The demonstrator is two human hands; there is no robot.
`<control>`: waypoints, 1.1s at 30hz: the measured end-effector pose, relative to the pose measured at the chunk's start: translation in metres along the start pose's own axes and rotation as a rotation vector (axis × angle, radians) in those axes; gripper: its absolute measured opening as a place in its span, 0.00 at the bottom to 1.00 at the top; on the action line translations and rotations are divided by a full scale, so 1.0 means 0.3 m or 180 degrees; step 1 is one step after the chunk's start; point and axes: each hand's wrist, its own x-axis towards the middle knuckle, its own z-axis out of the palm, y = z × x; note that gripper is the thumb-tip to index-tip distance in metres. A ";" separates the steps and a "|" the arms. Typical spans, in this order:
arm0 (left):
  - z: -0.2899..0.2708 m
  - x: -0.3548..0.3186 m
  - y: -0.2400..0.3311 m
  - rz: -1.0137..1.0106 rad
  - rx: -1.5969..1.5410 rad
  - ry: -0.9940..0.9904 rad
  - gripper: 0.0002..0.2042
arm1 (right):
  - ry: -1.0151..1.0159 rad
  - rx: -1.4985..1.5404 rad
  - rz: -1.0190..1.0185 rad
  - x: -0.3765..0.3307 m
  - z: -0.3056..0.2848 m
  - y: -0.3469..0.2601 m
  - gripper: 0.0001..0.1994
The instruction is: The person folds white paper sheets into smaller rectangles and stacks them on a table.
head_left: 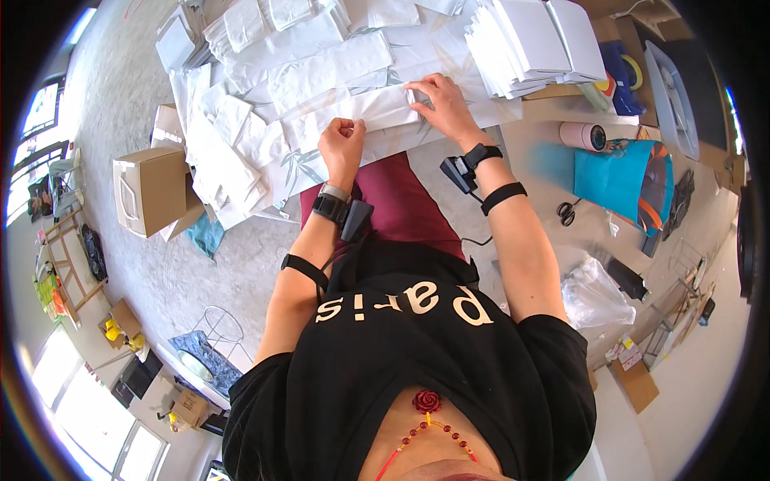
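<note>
In front of me a flat white piece (383, 107), like a thin bag or folded sheet, lies across the near edge of the table. My left hand (342, 151) is closed at its left end, thumb pressed against curled fingers. At the right end is my right hand (445, 107), its thumb and forefinger apart and touching the edge. Beyond it are more flat white pieces (329, 72) in overlapping rows. A loose heap of white pieces (233, 148) spreads to the left of my left hand. The patterned tablecloth (301, 167) shows between them.
Tall stacks of white folded sheets or boxes (529, 40) stand at the table's back right. A cardboard box (151, 191) sits beyond the left edge. To the right are a pink cylinder (583, 136), a blue bag (613, 180) and black scissors (567, 212).
</note>
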 end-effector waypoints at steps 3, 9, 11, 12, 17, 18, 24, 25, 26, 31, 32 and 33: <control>-0.001 -0.002 0.002 0.0020 0.0091 -0.0002 0.14 | -0.0116 0.0040 0.0065 0.001 -0.005 0.002 0.21; -0.023 -0.046 0.039 0.0300 0.0381 0.0019 0.15 | -0.0217 0.0027 0.0104 0.006 -0.015 0.005 0.23; -0.028 -0.081 0.074 0.0420 0.0583 -0.0010 0.18 | -0.0216 0.0006 0.0072 0.007 -0.019 0.001 0.23; -0.027 -0.082 0.069 0.0994 0.0723 0.0048 0.19 | -0.0128 0.0058 0.0069 0.008 -0.020 -0.005 0.23; -0.025 -0.095 0.057 0.2372 0.1575 -0.0455 0.34 | 0.0256 -0.0555 -0.0071 -0.019 -0.006 -0.076 0.27; -0.018 -0.089 0.048 0.2556 0.1788 -0.0511 0.38 | 0.0169 -0.0823 -0.0251 -0.034 0.001 -0.114 0.29; 0.011 -0.063 -0.017 0.2383 0.2098 -0.0854 0.44 | -0.0475 -0.1568 -0.0466 -0.111 0.080 -0.161 0.43; 0.012 -0.063 -0.021 0.2368 0.2053 -0.0878 0.44 | -0.0465 -0.1568 -0.0447 -0.113 0.090 -0.153 0.44; 0.014 -0.061 -0.022 0.2361 0.2004 -0.0902 0.44 | -0.0451 -0.1573 -0.0425 -0.111 0.097 -0.141 0.45; 0.020 -0.062 -0.030 0.2342 0.2044 -0.0878 0.45 | -0.0466 -0.1533 -0.0454 -0.116 0.122 -0.101 0.46; 0.023 -0.057 -0.030 0.2362 0.2050 -0.0841 0.45 | -0.0498 -0.1615 -0.0466 -0.111 0.116 -0.101 0.46; 0.022 -0.057 -0.031 0.2368 0.2018 -0.0841 0.45 | -0.0527 -0.1699 -0.0475 -0.104 0.111 -0.102 0.46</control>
